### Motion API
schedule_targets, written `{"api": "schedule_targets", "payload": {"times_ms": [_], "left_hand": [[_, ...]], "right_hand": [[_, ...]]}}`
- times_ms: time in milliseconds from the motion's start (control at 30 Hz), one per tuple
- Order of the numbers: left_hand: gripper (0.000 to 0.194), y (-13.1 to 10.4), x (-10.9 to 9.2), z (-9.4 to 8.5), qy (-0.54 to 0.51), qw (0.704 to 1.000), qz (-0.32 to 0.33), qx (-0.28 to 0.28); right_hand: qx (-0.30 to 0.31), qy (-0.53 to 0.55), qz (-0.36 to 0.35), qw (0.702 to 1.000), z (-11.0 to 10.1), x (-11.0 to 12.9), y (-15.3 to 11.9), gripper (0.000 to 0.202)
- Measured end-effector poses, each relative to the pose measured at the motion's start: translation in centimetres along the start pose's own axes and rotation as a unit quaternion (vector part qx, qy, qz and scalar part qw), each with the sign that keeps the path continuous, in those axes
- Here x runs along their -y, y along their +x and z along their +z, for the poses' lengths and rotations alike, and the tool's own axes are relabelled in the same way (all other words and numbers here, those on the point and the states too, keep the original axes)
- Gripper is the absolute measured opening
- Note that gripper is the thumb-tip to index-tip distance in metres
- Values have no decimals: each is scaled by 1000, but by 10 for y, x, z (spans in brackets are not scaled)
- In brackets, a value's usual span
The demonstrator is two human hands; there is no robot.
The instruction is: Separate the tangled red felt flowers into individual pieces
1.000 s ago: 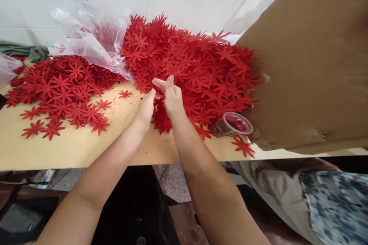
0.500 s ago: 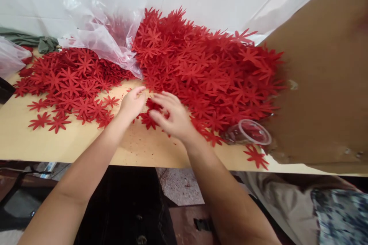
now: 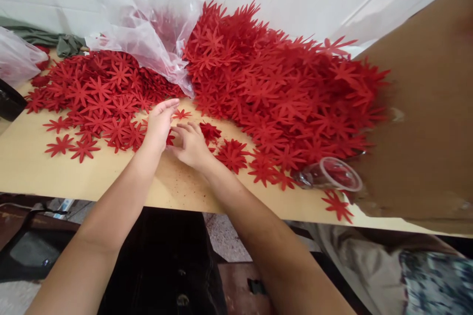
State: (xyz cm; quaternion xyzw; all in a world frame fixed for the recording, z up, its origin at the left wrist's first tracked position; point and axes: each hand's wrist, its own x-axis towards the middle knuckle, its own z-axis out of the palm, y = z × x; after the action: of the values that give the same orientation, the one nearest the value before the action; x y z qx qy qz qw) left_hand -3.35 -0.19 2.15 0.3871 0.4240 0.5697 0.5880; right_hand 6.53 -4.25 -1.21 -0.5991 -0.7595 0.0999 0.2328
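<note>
My left hand (image 3: 159, 122) stands on edge over the table, fingers stretched out together and pointing away to the right. Just beside it, my right hand (image 3: 192, 145) has its fingers loosely curved, with the thumb apart from them. A bit of red flower cutout (image 3: 170, 138) shows in the gap between the two hands; most of it is hidden. Right of my right hand lie a small clump of red flower cutouts (image 3: 210, 131) and a layered one (image 3: 232, 154). A single cutout (image 3: 182, 114) rests beyond my fingertips.
A flat heap of red cutouts (image 3: 99, 91) spreads at left; a taller heap (image 3: 281, 93) fills the right. Between them stands a clear plastic bag (image 3: 148, 34). A clear plastic cup (image 3: 332, 177) lies on its side by a cardboard panel (image 3: 424, 123). The table edge is close.
My right hand has moved left, nearer my left hand, uncovering the clumps on its right. My left hand's fingers have straightened. The view has shifted slightly.
</note>
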Motion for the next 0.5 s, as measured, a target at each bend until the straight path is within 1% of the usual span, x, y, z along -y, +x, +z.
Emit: {"api": "schedule_targets", "payload": {"times_ms": [67,133,200,267,333,400,433,467,500], "left_hand": [[16,3,1,-3,-25,1000,1,-8],[17,4,1,-6,-53,998,0,-19],[18,5,0,-8,-74,997,4,-29],[20,4,-3,-10,-84,996,3,-39],[21,3,-6,-12,-86,995,1,-47],[22,2,-11,-15,-95,994,5,-53],[23,2,-14,-17,-105,993,9,-55],[24,2,-18,-20,-118,991,11,-57],[26,2,-21,-22,-133,989,14,-58]], "right_hand": [[8,0,-4,1000,6,6,7,47],[2,-8,-23,1000,9,12,12,34],[-4,-12,-30,999,7,15,16,23],[0,10,-13,1000,-2,15,18,15],[9,46,22,999,-19,8,13,12],[14,64,54,996,-43,-5,1,11],[13,56,56,997,-57,-14,-7,10],[21,53,56,997,-70,-23,-15,11],[53,41,58,996,-83,-31,-22,16]]}}
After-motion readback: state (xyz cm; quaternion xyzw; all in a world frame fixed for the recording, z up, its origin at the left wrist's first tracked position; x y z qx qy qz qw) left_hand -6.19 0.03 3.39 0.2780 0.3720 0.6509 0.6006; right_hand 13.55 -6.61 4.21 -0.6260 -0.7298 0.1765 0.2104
